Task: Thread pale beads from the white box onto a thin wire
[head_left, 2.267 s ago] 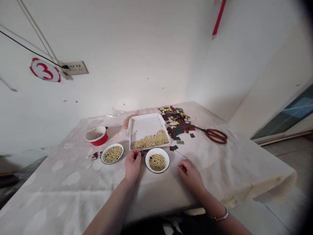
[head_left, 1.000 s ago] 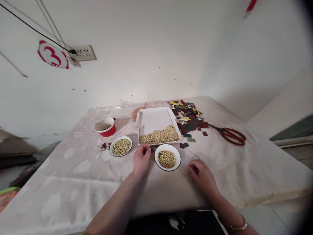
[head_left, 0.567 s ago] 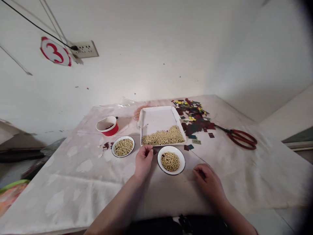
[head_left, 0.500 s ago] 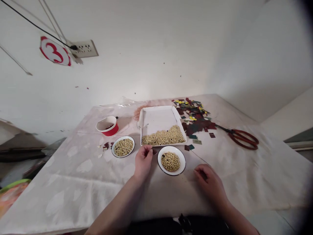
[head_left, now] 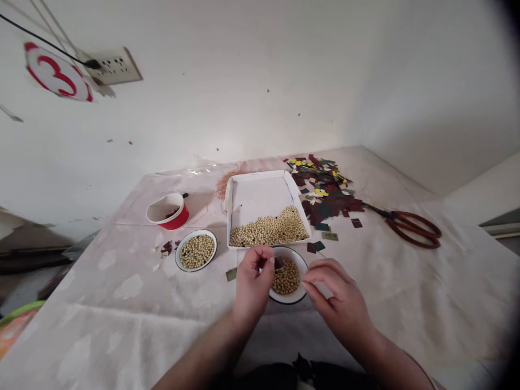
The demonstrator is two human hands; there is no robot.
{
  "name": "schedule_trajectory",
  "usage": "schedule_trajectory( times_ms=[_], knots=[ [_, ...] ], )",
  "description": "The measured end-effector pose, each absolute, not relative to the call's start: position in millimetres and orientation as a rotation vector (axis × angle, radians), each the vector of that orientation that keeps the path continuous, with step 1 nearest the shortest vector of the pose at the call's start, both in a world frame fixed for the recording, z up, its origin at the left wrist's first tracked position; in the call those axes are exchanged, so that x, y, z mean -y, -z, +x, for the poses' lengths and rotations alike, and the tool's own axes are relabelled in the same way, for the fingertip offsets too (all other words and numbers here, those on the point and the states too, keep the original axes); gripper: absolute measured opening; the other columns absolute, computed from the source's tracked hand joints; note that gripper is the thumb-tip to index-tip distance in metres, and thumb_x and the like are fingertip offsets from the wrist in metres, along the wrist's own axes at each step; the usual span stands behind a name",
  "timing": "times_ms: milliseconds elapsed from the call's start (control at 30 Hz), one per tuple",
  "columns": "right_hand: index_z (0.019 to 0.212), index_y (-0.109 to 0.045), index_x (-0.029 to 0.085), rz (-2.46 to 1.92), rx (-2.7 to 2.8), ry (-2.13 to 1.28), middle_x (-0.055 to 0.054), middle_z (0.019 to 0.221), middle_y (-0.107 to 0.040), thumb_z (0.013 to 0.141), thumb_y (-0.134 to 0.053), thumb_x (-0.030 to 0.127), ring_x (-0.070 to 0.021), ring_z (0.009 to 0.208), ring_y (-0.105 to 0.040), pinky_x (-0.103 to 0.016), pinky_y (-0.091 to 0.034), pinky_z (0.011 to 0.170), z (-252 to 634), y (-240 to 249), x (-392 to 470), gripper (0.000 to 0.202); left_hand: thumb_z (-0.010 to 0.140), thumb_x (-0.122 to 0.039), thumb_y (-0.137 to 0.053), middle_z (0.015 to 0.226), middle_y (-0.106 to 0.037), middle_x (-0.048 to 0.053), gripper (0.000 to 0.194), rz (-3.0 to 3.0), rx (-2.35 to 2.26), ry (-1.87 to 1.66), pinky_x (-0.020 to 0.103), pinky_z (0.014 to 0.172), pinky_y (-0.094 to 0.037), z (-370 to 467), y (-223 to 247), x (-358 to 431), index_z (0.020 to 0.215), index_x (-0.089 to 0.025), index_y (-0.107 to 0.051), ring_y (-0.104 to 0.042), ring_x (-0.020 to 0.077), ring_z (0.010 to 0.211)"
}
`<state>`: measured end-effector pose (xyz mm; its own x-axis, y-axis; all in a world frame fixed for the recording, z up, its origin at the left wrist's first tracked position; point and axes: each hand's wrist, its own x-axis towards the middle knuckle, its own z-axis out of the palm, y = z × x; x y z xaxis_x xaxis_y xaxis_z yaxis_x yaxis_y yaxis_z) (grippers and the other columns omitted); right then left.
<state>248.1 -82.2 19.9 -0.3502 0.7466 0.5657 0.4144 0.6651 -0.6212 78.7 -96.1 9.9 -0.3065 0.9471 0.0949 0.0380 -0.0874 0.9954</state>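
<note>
Since the near bowl [head_left: 299, 264] of pale beads [head_left: 285, 280] sits within easy reach, the left hand [head_left: 255, 284] pinches a dark scrap [head_left: 279, 263] over its left side, while the right hand [head_left: 343, 300] has fingertips together at its right rim, whether on anything I cannot tell.

Tray [head_left: 262, 192]: beads [head_left: 264, 232] along near side. Front bowl [head_left: 287, 298] before tray; left hand [head_left: 252, 280] over its left rim, right hand [head_left: 339, 297] at its right. Side bowl [head_left: 177, 255] farther left, cup [head_left: 177, 219] behind it. Scraps [head_left: 330, 205] right of tray, scissors [head_left: 390, 215] farther right.
</note>
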Motion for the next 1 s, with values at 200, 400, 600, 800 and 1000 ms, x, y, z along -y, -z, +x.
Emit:
schedule_trajectory(
  times_ms=[200,400,600,800,1000],
  knots=[
    [0.079,-0.060,0.020,-0.751,2.132,-0.393,-0.004,0.080,-0.056,0.085,-0.053,0.015,-0.0168,0.077,-0.049,-0.032,-0.043,0.069,219.0,-13.4,65.3,0.010,0.078,-0.020,-0.057,0.079,-0.062,0.001,0.004,1.341,-1.673,-1.398,0.027,0.075,-0.045,77.3,-4.2,100.2,0.081,-0.018,-0.060,-0.058,0.0157,0.079],
    [0.077,-0.059,0.018,-0.720,2.241,-0.375,-0.004,0.078,-0.056,0.088,-0.049,0.015,-0.0166,0.076,-0.047,-0.032,-0.041,0.069,211.4,-4.0,52.9,0.015,0.081,-0.022,-0.057,0.078,-0.060,0.001,0.004,1.269,-1.655,-1.317,0.026,0.073,-0.045,67.1,7.2,98.9,0.081,-0.018,-0.057,-0.057,0.0143,0.076],
    [0.079,-0.060,0.019,-0.767,2.224,-0.384,-0.004,0.079,-0.056,0.086,-0.051,0.014,-0.0167,0.078,-0.049,-0.032,-0.042,0.070,213.7,0.2,46.1,0.012,0.081,-0.022,-0.057,0.077,-0.058,0.000,0.003,1.209,-1.624,-1.278,0.024,0.070,-0.044,64.3,8.6,97.0,0.080,-0.019,-0.056,-0.056,0.0129,0.074],
    [0.079,-0.060,0.019,-0.714,2.245,-0.389,-0.004,0.079,-0.057,0.085,-0.052,0.014,-0.0166,0.078,-0.050,-0.032,-0.043,0.071,214.0,3.8,43.9,0.011,0.082,-0.021,-0.057,0.077,-0.057,-0.001,0.004,1.242,-1.623,-1.258,0.024,0.070,-0.044,62.8,11.8,96.9,0.080,-0.019,-0.055,-0.055,0.0122,0.074],
    [0.078,-0.059,0.019,-0.789,2.198,-0.356,-0.004,0.077,-0.056,0.084,-0.054,0.013,-0.0167,0.075,-0.048,-0.033,-0.042,0.068,214.8,0.5,43.1,0.010,0.083,-0.021,-0.056,0.077,-0.059,0.000,0.005,1.273,-1.632,-1.252,0.025,0.070,-0.045,62.9,11.9,98.1,0.079,-0.019,-0.056,-0.056,0.0127,0.074]
  ],
)
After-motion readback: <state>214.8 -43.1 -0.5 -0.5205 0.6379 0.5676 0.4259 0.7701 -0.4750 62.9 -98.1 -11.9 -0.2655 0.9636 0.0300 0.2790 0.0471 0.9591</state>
